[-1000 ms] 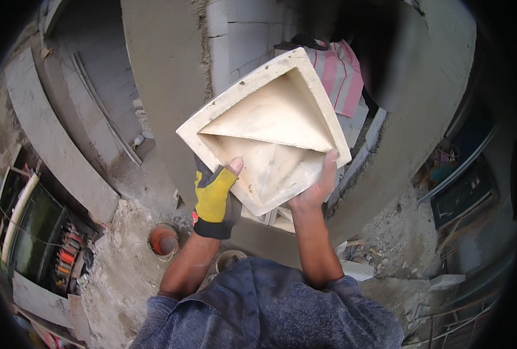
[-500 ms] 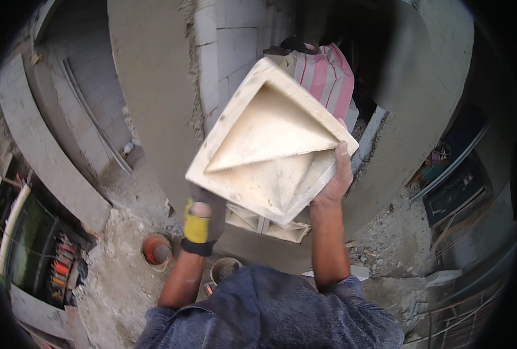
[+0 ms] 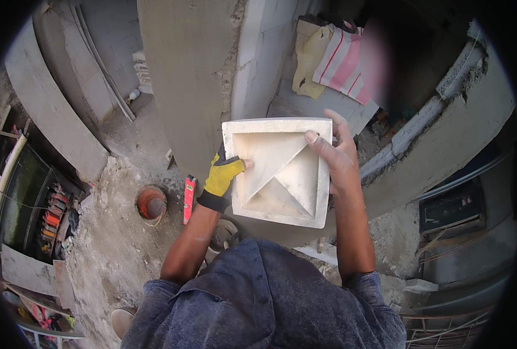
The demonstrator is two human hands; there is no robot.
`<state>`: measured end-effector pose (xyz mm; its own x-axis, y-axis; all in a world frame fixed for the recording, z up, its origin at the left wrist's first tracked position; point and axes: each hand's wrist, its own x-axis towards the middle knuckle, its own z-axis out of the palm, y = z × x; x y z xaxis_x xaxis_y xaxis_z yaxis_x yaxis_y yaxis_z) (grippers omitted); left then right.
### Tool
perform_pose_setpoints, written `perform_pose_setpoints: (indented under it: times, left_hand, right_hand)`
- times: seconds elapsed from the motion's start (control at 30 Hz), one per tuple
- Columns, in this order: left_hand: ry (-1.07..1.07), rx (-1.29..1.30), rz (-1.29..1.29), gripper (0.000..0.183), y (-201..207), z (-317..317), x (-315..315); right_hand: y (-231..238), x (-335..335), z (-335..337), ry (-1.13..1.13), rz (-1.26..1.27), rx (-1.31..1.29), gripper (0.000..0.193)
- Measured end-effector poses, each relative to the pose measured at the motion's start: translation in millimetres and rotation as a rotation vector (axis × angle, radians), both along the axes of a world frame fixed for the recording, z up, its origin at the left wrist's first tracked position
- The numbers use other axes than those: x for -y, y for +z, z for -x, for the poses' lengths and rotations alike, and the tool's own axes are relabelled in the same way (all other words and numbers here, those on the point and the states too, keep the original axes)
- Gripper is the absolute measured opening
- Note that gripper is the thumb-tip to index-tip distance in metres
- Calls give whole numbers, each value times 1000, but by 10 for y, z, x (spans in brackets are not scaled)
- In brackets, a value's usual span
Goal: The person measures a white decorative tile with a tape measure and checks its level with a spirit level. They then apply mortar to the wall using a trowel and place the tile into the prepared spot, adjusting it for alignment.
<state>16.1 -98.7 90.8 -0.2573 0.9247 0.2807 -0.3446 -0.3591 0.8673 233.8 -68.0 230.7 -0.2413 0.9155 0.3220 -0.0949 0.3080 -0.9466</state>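
Note:
A square cream-coloured ventilation block (image 3: 258,168), with a raised rim and slanting triangular faces inside, is held up in front of my chest. My left hand (image 3: 223,177), in a yellow and black fingerless glove, grips its left side, the thumb over the rim. On the other side my bare right hand (image 3: 340,154) clasps the upper right corner, thumb on the front face and fingers behind, partly hidden. Below my left wrist stands a red spirit level (image 3: 189,199).
An orange bucket (image 3: 151,205) sits on the rubble-strewn ground at left, and another bucket (image 3: 223,234) is close to my body. A plastered pillar (image 3: 191,75) rises ahead. Beyond the low wall (image 3: 438,151) lies a pink-striped sack (image 3: 342,64).
The block has turned from a diamond tilt to nearly level and come lower. My left hand has moved onto its left side, and the spirit level has come into view.

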Motion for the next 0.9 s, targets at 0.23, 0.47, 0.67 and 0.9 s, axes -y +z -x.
perform_pose_setpoints:
  times: [0.23, 0.47, 0.67, 0.9]
  left_hand:
    - [-28, -39, -194, 53, 288, 63, -163]
    - [232, -552, -705, 76, 1376, -11, -534]
    - [138, -740, -712, 88, 1140, 9, -281]
    - [-67, -865, -582, 110, 187, -12, 165]
  right_hand:
    - [125, -136, -249, 115, -169, 169, 85]
    - [1575, -330, -901, -125, -740, 839, 103]
    - [1319, -341, -118, 625, -369, 1033, 131]
    - [15, 241, -358, 327, -474, 1045, 125]
